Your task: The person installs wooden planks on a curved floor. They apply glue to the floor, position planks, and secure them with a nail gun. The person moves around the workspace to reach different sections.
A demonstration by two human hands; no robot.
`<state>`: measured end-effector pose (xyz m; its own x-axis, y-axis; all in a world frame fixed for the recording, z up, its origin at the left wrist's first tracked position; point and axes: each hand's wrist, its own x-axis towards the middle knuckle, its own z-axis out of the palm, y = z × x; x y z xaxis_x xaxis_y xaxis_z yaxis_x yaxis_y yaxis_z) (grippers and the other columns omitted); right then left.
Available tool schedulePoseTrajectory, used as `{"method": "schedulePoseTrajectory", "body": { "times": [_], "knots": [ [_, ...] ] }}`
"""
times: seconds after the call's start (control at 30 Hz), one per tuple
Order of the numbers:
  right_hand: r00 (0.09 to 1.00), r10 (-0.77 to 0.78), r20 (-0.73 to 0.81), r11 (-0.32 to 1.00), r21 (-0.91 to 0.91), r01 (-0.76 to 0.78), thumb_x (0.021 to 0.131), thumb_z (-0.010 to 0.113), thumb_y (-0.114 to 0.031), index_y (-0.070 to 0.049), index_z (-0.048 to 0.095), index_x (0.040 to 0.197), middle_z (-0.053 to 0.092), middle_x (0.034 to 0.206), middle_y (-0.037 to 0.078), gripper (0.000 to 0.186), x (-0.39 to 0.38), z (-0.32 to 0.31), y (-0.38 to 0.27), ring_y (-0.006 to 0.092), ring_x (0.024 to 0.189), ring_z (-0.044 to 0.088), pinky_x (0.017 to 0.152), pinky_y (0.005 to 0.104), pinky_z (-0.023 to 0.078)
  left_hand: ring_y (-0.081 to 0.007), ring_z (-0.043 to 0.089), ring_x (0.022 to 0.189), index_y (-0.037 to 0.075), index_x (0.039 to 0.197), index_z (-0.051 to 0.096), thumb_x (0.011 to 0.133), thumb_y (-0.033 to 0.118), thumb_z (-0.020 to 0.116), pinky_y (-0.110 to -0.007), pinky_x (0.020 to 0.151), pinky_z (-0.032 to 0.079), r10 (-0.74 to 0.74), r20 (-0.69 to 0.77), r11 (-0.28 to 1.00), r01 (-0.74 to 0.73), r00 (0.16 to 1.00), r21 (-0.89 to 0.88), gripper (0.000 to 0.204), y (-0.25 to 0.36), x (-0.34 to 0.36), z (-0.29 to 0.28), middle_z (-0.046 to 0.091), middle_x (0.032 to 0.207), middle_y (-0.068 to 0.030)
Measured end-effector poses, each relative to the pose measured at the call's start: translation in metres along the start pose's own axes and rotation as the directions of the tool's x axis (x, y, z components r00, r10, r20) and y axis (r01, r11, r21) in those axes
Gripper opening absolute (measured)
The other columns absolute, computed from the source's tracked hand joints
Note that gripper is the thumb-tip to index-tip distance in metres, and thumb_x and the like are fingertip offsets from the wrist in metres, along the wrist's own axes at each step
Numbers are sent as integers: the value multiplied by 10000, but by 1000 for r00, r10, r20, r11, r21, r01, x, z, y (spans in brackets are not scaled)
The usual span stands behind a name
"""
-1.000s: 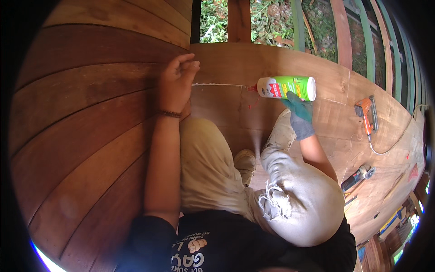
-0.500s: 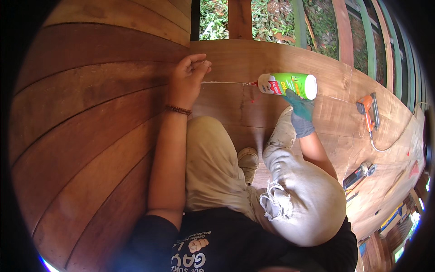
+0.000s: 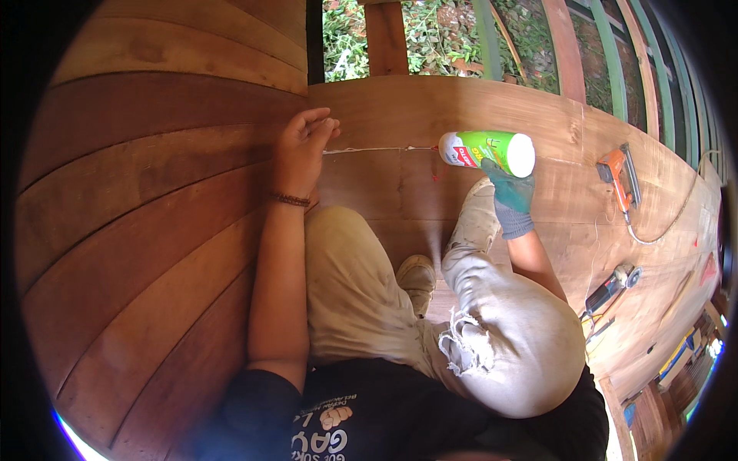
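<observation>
My right hand (image 3: pixel 509 188), in a green and grey work glove, grips a white and green glue bottle (image 3: pixel 488 152) lying nearly level. Its narrow red tip points left along a seam between the floor planks. A white bead of glue (image 3: pixel 369 149) runs along that seam, from the bottle's tip toward my left hand. Bare and with a beaded bracelet at the wrist, my left hand (image 3: pixel 307 142) hovers by the plank wall (image 3: pixel 154 154). Its fingers are loosely bent and partly apart, with nothing visible in them.
An orange nail gun (image 3: pixel 617 178) with an air hose lies on the plank floor (image 3: pixel 538 246) to the right. Nearer me is an angle grinder (image 3: pixel 613 288) with its cord. Beyond the floor's far edge, upright slats (image 3: pixel 565 50) stand before plants. My bent knees are between my arms.
The view has shifted slightly, so the floor and tools sit a little lower and the left hand further left. The bottle's tip has moved a little to the right along the seam.
</observation>
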<state>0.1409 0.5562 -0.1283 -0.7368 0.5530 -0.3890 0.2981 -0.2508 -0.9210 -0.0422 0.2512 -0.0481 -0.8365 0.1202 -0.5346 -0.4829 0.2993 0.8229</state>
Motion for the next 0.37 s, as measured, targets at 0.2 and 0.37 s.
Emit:
{"method": "schedulePoseTrajectory", "body": {
  "times": [0.2, 0.37],
  "knots": [
    [999, -15, -34, 1000, -27, 14, 824, 825, 22, 15, 686, 1225, 730, 1144, 72, 424, -4, -13, -1, 144, 996, 685, 870, 297, 563, -199, 701, 1056, -35, 1268, 625, 1022, 146, 643, -312, 953, 539, 13, 15, 998, -12, 1000, -62, 306, -8, -2, 1, 719, 1146, -149],
    [995, 11, -98, 996, 89, -3, 831, 823, 16, 19, 649, 1287, 727, 1176, 80, 487, -6, -26, 13, 183, 1028, 700, 903, 327, 577, -229, 700, 1100, -7, 1296, 624, 1035, 161, 620, -334, 1011, 527, 9, 19, 1000, -9, 1000, -9, 311, -14, -3, -2, 715, 1175, -136]
  ]
}}
